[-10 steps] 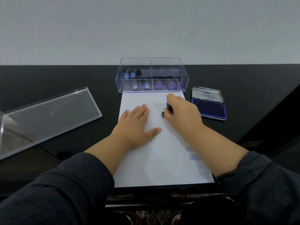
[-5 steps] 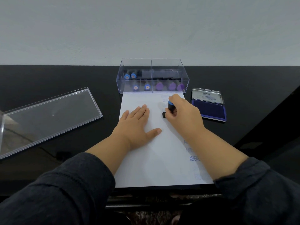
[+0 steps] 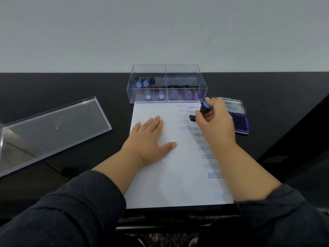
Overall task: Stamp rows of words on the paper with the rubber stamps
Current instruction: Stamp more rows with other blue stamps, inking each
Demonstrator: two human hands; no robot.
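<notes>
Stamping is the step in hand here, and we judge it to be between impressions: the right hand (image 3: 214, 124) has its fingers curled round the rubber stamp (image 3: 204, 108), blue cap tipped up and away, the dark base showing just off the paper (image 3: 165, 168) near its far right part. We cannot tell for sure whether the base touches the sheet or hovers a shade above it. The left hand (image 3: 150, 139) lies flat on the paper, fingers straight and together, thumb out, pinning the sheet left of the printed words. On the paper we read columns of EXPRESS, FRAGILE and AMENDED, several partly hidden by the right forearm. The open ink pad (image 3: 239, 122) sits just right of the paper, touching nothing we can see; the clear stamp box (image 3: 167, 84) stands at the paper's far edge, more stamps inside, and its lid (image 3: 53, 132) lies well left of the paper. Next, we reckon, comes re-inking at the pad or lowering squarely into the next free line, keeping the base level so the word prints evenly.
</notes>
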